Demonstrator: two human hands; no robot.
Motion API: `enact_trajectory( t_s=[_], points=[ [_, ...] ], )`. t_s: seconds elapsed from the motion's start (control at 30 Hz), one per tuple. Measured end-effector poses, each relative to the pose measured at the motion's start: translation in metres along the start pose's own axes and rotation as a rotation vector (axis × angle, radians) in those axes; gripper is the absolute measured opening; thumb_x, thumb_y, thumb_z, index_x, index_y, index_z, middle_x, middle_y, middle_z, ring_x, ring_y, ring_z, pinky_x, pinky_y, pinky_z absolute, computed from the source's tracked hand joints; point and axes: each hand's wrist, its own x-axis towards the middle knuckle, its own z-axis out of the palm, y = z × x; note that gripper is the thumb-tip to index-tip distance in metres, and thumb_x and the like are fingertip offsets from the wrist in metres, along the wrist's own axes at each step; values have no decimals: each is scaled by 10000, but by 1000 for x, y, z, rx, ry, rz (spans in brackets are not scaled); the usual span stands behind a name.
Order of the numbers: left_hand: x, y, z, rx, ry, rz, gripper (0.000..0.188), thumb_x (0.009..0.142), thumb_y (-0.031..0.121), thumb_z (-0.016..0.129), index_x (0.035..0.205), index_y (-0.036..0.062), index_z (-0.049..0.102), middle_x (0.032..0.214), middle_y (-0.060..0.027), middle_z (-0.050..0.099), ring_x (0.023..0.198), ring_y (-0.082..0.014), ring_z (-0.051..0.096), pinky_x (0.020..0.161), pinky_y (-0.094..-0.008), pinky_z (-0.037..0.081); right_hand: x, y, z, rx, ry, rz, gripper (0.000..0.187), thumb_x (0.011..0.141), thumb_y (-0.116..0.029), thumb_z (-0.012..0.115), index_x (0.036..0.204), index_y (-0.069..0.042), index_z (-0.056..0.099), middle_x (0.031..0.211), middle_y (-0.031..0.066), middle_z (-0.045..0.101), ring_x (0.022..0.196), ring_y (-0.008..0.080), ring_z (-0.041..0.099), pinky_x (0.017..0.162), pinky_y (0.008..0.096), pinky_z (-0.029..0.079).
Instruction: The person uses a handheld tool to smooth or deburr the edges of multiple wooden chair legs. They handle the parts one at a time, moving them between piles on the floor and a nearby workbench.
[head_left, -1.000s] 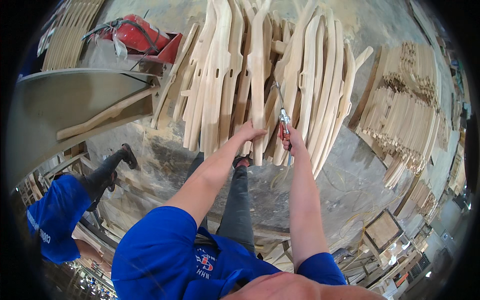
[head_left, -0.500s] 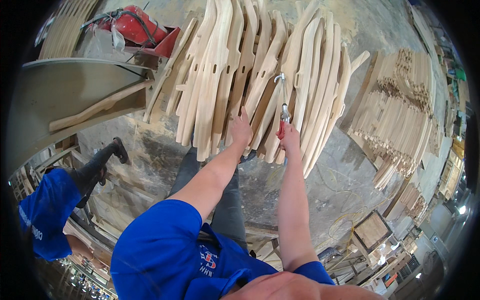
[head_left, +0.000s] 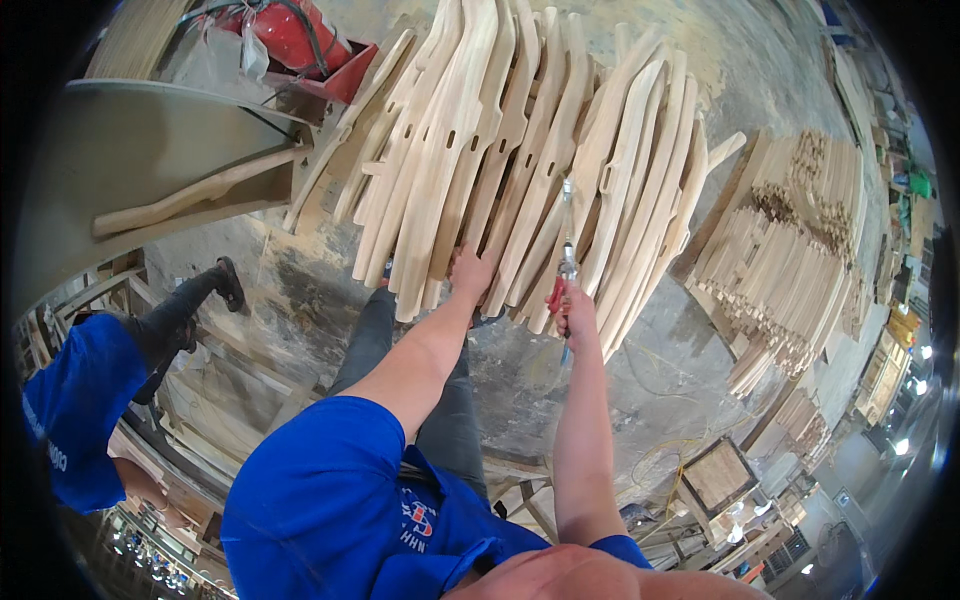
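Note:
A row of long, curved pale wooden pieces (head_left: 425, 200), several with small oval slots, lies side by side in front of me. My left hand (head_left: 470, 272) is at the near end of one darker wooden piece (head_left: 498, 180) in the middle of the row. Its fingers are curled round that end and partly hidden. My right hand (head_left: 578, 312) grips an air blow gun (head_left: 567, 262) with a red handle and a slim silver nozzle. The nozzle points away from me, over the wood right of the middle. A bit of blue hose shows below the handle.
Another big stack of wooden pieces (head_left: 780, 255) stands to the right. At left, one curved piece (head_left: 200, 195) rests on a grey panel (head_left: 150, 140), with a red tank (head_left: 295, 40) behind. A co-worker in blue (head_left: 85, 400) is at far left. Yellow hose lies on the floor at right.
My left hand has drawn down to the near end of the wood, its pointing finger now curled in. The blow gun has come slightly nearer me and its nozzle has turned.

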Motion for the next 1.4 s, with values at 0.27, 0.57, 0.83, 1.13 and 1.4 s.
enact_trajectory(
  t_s=[0.27,0.57,0.83,1.13,1.4],
  points=[
    [17,-50,6,-153,-91,-16,630,909,444,316,1321,-32,283,1318,-294,326,1214,-384,365,1026,-392,274,28,-19,41,48,-108,93,360,933,-393,360,1058,-98,522,734,73,605,382,67,337,335,218,256],
    [-23,-38,0,-180,142,137,402,942,353,302,914,-13,466,892,-301,568,897,-457,532,776,-525,411,50,-59,53,18,-90,100,329,925,-428,359,955,-145,525,698,44,572,366,61,299,327,210,228],
    [-18,-43,-21,-122,41,132,469,937,408,268,988,-14,467,978,-307,559,941,-449,527,815,-515,407,49,-84,52,-126,-50,96,331,920,-419,375,970,-126,522,692,57,574,369,60,315,321,212,238],
    [-8,-48,-24,-15,33,106,454,931,338,281,1137,-23,462,1023,-292,561,995,-401,542,860,-467,423,19,-31,37,-36,34,5,320,927,-401,370,987,-120,510,620,47,554,344,75,326,303,223,242],
    [-45,-13,13,287,99,482,528,798,266,577,1226,40,367,1137,-189,451,1053,-364,444,861,-461,406,0,-5,12,78,48,-33,368,920,-384,407,924,-41,539,634,63,555,349,80,358,305,227,260]
  ],
)
